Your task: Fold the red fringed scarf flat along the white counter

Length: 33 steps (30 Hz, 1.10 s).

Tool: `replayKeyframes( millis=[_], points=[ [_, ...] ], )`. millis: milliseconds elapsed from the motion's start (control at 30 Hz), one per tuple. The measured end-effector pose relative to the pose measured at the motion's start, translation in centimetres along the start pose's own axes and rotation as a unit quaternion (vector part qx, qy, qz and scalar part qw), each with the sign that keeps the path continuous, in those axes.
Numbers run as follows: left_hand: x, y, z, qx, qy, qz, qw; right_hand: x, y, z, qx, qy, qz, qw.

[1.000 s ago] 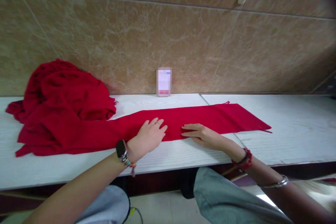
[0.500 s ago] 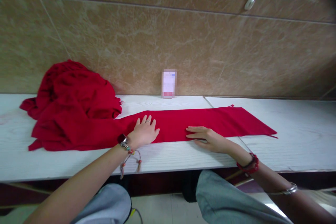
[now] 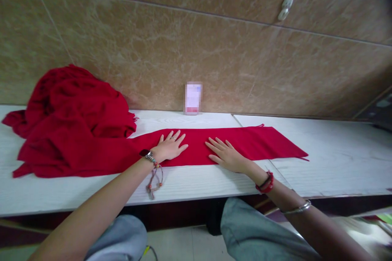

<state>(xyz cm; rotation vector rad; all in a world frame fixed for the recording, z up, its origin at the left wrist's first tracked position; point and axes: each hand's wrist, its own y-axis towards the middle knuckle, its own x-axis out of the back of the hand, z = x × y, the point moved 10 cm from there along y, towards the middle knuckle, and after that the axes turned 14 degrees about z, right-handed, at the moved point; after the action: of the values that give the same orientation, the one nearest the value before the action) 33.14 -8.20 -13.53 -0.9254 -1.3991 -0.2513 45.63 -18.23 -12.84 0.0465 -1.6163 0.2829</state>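
Note:
A long red cloth [image 3: 196,151], like a scarf, lies as a flat strip along the white table. Its left part is bunched into a big crumpled heap [image 3: 76,110]; its right end tapers to a slanted corner. My left hand [image 3: 170,146] rests palm down on the strip near the heap, fingers spread. Farther right, my right hand [image 3: 228,155] also lies flat on the cloth with its fingers apart. Neither hand grips the fabric. Whether the strip is folded in layers I cannot tell.
A blurred, phone-like upright object [image 3: 192,98] leans on the brown marbled wall [image 3: 153,57] behind the cloth. A small white hook [image 3: 286,8] is fixed to the wall. The white tabletop [image 3: 337,159] has a seam on the right; my knees are below its front edge.
My right hand has turned flatter and spread its fingers on the cloth. The left hand stays on the strip, nearly unmoved. The view has tilted and shifted slightly right.

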Motion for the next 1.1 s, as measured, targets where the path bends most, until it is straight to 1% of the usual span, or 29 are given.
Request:
replayKeyframes(
  millis=[67, 100, 167, 233, 267, 333, 367, 433, 467, 533, 733, 800, 900, 967, 1000, 1100],
  points=[
    [0.4, -0.5, 1.1, 0.046, 0.004, -0.012, 0.999, 0.0, 0.0, -0.1, 0.004, 0.005, 0.005, 1.000],
    [0.7, -0.7, 0.9, 0.049, 0.012, -0.025, 0.998, -0.1, 0.2, 0.0, 0.011, 0.010, 0.011, 1.000],
    [1.4, -1.1, -0.7, 0.015, 0.033, -0.060, 0.998, -0.1, 0.6, 0.1, 0.021, 0.029, 0.024, 0.999],
    [1.7, -1.4, -2.7, -0.038, 0.043, -0.085, 0.995, 0.4, 1.0, -0.2, 0.009, 0.053, 0.014, 0.998],
    [1.5, -1.3, -3.3, -0.054, 0.041, -0.086, 0.994, 0.8, 1.2, -0.5, -0.005, 0.061, 0.000, 0.998],
    [0.9, -0.9, -3.6, -0.064, 0.032, -0.070, 0.995, 1.4, 1.5, -1.0, -0.023, 0.057, -0.020, 0.998],
    [0.6, -0.6, -3.5, -0.062, 0.029, -0.062, 0.996, 1.3, 1.7, -1.1, -0.020, 0.044, -0.016, 0.999],
    [0.2, -0.2, -2.9, -0.056, 0.028, -0.056, 0.996, 0.5, 1.8, -1.7, -0.004, 0.010, 0.012, 1.000],
    [0.2, -0.1, -2.7, -0.054, 0.028, -0.057, 0.997, -0.1, 1.6, -2.4, 0.000, -0.006, 0.025, 1.000],
    [0.1, 0.1, -2.3, -0.051, 0.027, -0.057, 0.997, -1.1, 0.9, -4.6, -0.007, -0.031, 0.033, 0.999],
    [0.1, 0.2, -2.2, -0.050, 0.027, -0.060, 0.997, -3.3, -2.5, -13.4, -0.096, -0.067, 0.032, 0.993],
    [0.1, 0.3, -2.2, -0.050, 0.026, -0.059, 0.997, -3.0, -3.3, -15.6, -0.126, -0.055, 0.018, 0.990],
    [0.1, 0.3, -2.1, -0.052, 0.029, -0.060, 0.996, -1.4, -4.1, -17.7, -0.163, -0.008, -0.037, 0.986],
    [0.1, 0.3, -2.1, -0.054, 0.033, -0.062, 0.996, -0.6, -4.0, -17.9, -0.177, 0.023, -0.061, 0.982],
    [0.2, 0.3, -2.1, -0.054, 0.036, -0.064, 0.996, -0.4, -3.7, -17.6, -0.174, 0.035, -0.064, 0.982],
    [0.2, 0.4, -2.0, -0.049, 0.041, -0.061, 0.996, -0.6, -1.8, -15.4, -0.131, 0.053, -0.047, 0.989]
  ],
)
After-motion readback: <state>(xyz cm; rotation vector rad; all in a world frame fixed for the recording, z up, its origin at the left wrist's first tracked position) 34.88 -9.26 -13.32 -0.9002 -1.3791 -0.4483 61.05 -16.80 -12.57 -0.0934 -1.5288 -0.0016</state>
